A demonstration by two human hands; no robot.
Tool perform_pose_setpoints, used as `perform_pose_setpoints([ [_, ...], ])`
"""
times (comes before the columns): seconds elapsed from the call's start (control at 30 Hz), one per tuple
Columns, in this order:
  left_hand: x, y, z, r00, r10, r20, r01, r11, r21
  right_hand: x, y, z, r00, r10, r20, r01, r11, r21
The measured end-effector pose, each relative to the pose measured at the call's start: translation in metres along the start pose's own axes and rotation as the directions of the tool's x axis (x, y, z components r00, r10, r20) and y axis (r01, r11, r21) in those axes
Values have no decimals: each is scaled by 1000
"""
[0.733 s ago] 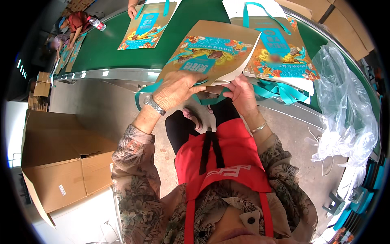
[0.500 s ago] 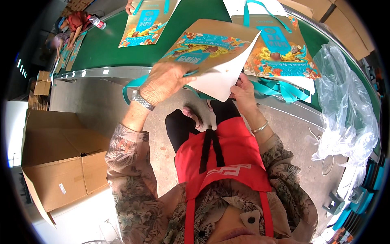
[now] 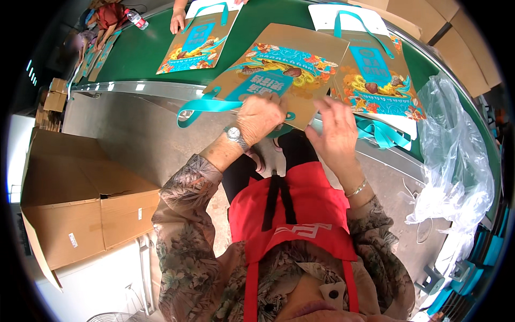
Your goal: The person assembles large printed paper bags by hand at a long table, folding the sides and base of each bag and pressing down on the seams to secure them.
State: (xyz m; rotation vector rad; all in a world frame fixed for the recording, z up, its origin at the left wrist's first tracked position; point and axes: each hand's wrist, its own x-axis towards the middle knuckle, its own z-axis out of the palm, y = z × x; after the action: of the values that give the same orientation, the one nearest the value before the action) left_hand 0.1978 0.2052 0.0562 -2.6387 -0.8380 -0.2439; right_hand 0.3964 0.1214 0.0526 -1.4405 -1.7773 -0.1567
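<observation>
A flat gold paper gift bag (image 3: 284, 80) with turquoise and orange print lies in front of me, its handle end toward me over the table's near edge. My left hand (image 3: 262, 115) is closed at that end, on the turquoise ribbon handle (image 3: 206, 105), which loops out to the left; its fingertips are partly hidden. At the bag's right corner my right hand (image 3: 337, 129) rests lightly, thumb apart from the fingers, gripping nothing visible. More gold bags (image 3: 370, 72) are piled to the right, with a turquoise ribbon bundle (image 3: 382, 132) hanging at their near edge.
Across the green belt table (image 3: 145, 59), another person's hand (image 3: 178, 20) touches a gold bag (image 3: 196, 48). A bottle (image 3: 136, 19) stands at the far left. Clear plastic sheeting (image 3: 450, 139) hangs on the right. A cardboard box (image 3: 80, 198) sits at lower left.
The bag's lifted white corner has come down, so its printed face lies flatter. My right hand has let go of that corner. My left hand has moved right and down along the handle end.
</observation>
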Motion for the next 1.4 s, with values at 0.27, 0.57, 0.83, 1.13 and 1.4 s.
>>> perform_pose_setpoints([
  [0.27,9,-2,-39,994,-21,-108,13,997,-75,32,7,14,925,-327,194,329,944,25],
  [0.57,-40,68,-35,864,-504,-21,272,501,-822,79,26,-19,978,77,-196,-8,944,329],
  [0.83,-42,28,4,676,-674,-300,526,725,-445,101,72,-69,807,535,-251,-171,618,767],
  [1.13,-64,-129,106,177,-894,412,559,-253,-790,142,161,-102,740,673,3,-300,325,897],
  [1.4,-67,-109,89,331,-616,715,161,-710,-686,144,217,-94,812,507,-289,-539,841,-39],
])
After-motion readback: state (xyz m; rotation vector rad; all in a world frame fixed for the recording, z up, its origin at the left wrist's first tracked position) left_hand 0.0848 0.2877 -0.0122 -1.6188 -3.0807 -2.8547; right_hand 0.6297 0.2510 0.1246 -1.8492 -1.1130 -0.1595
